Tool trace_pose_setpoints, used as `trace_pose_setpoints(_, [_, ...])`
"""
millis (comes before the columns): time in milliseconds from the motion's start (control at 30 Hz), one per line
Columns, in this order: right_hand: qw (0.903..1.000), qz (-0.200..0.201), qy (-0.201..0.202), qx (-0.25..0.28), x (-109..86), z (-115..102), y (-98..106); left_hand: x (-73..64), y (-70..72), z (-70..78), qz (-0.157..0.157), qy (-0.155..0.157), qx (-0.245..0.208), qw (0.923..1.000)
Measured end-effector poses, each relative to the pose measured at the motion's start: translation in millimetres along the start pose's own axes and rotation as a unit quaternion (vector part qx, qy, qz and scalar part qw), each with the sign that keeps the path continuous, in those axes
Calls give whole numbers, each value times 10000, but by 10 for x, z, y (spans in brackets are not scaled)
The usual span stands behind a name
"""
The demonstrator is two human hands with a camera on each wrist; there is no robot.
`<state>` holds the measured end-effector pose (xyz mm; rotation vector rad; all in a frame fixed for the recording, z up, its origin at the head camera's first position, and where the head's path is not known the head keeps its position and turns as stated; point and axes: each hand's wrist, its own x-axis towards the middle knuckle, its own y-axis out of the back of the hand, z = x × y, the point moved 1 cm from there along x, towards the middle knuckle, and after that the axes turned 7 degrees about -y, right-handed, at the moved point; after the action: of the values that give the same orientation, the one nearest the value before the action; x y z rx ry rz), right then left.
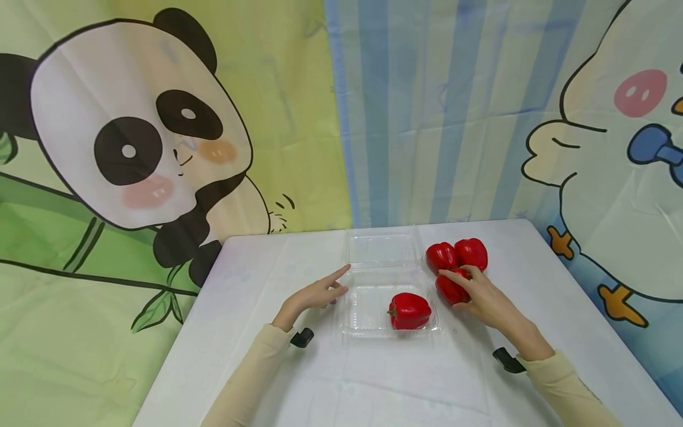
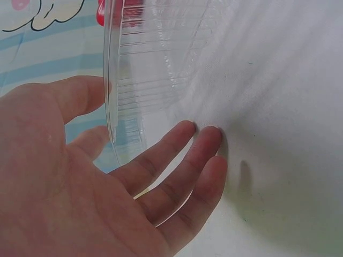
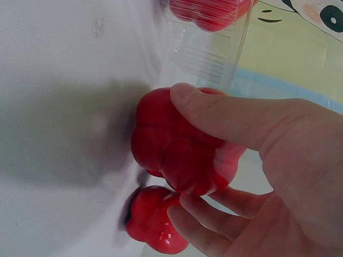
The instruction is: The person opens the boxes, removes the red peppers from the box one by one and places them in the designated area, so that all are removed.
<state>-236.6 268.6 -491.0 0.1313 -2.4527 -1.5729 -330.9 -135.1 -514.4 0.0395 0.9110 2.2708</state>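
Note:
A clear plastic clamshell box (image 1: 368,333) lies opened out flat on the table, its lid half toward the back. One red bell pepper (image 1: 409,311) sits in the near half, at its right side. My right hand (image 1: 488,299) grips another red bell pepper (image 3: 182,144) just right of the box, thumb on one side and fingers on the other. Two more red bell peppers (image 1: 472,254) stand right behind it. At the box's left edge is my left hand (image 1: 315,295), index finger extended. In the left wrist view its thumb is at the clear rim (image 2: 109,64), and the other fingers spread loosely.
A white-covered table (image 1: 331,385) bears everything. Behind it hangs a cloth backdrop (image 1: 299,118) printed with a panda and a white bird. Each wrist wears a small black device, one on the left (image 1: 302,338) and one on the right (image 1: 508,360).

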Motion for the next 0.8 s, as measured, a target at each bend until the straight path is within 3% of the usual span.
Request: trace_pose_setpoints(800, [9994, 43, -354, 42, 57, -8, -113, 12, -8, -16, -7, -26, -30, 10000])
